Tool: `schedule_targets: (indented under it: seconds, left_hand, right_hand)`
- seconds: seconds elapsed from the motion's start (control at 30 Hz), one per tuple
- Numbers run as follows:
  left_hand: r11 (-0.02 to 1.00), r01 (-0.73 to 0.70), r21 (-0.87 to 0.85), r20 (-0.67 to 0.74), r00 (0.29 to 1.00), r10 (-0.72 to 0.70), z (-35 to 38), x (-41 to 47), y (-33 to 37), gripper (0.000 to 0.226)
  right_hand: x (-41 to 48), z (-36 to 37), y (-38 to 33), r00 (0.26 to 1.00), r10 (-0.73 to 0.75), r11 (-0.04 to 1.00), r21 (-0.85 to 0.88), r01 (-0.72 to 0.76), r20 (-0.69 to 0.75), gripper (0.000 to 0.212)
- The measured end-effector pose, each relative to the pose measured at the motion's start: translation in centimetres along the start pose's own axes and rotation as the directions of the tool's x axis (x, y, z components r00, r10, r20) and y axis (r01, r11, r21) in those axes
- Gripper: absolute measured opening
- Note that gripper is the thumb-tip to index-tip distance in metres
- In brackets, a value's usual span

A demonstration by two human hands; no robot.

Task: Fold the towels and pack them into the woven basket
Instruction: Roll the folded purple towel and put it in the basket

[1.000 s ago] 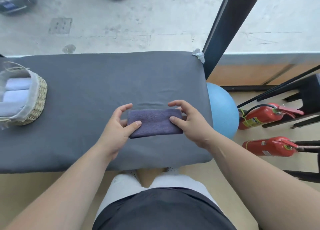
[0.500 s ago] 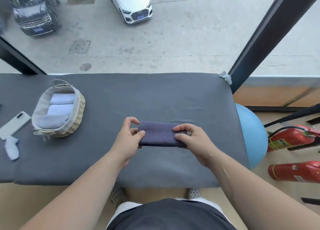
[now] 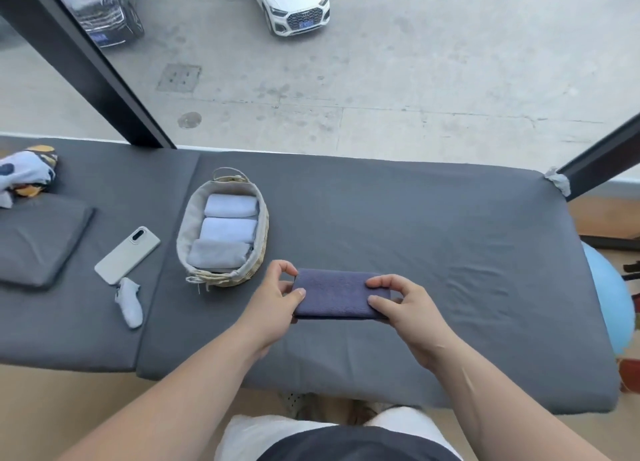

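A folded dark blue towel (image 3: 334,294) is held between both hands just above the grey padded table (image 3: 433,238). My left hand (image 3: 273,301) pinches its left end between thumb and fingers. My right hand (image 3: 408,308) pinches its right end the same way. The oval woven basket (image 3: 260,252) with a grey liner stands just left of my left hand. Three folded pale blue towels (image 3: 227,230) lie side by side inside it.
Left of the basket lie a white phone (image 3: 127,255), a small pale cloth (image 3: 130,301), a grey pad (image 3: 38,242) and a patterned bundle (image 3: 26,171). A blue ball (image 3: 609,294) sits past the table's right edge. Window glass runs along the far edge.
The view has swung left, so the basket now appears close to my hands. Both hands still hold the dark towel by its ends and have carried it leftward toward the basket.
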State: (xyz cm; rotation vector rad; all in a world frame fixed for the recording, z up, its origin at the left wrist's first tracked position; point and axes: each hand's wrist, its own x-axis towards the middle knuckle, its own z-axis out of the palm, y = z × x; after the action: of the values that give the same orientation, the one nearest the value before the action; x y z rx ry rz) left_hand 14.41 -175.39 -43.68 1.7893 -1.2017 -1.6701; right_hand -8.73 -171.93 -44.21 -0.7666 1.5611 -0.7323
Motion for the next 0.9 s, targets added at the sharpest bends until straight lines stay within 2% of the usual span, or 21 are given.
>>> schedule_targets:
  seconds: [0.3, 0.47, 0.67, 0.9]
  left_hand:
    - [0.998, 0.046, -0.052, -0.141, 0.989, -0.053, -3.6, 1.4, -0.4, 0.022]
    - [0.995, 0.062, -0.072, -0.162, 0.984, -0.073, -6.9, 2.1, -0.3, 0.021]
    - [0.998, 0.045, -0.037, -0.106, 0.993, -0.049, -13.8, 4.0, -1.9, 0.022]
    - [0.983, -0.048, 0.178, -0.027, 0.998, 0.054, -24.1, 7.0, -3.5, 0.023]
  right_hand:
    - [3.7, 3.7, -1.9, 0.991, 0.002, 1.000, -0.006, -0.001, 0.133, 0.019]
    - [4.7, 6.8, -3.3, 0.989, 0.002, 1.000, -0.016, 0.000, 0.151, 0.019]
    - [6.4, 13.8, -3.9, 0.993, 0.029, 0.999, -0.026, -0.027, 0.113, 0.019]
    - [8.2, 24.5, -5.5, 0.997, 0.073, 0.997, -0.002, -0.073, -0.025, 0.021]
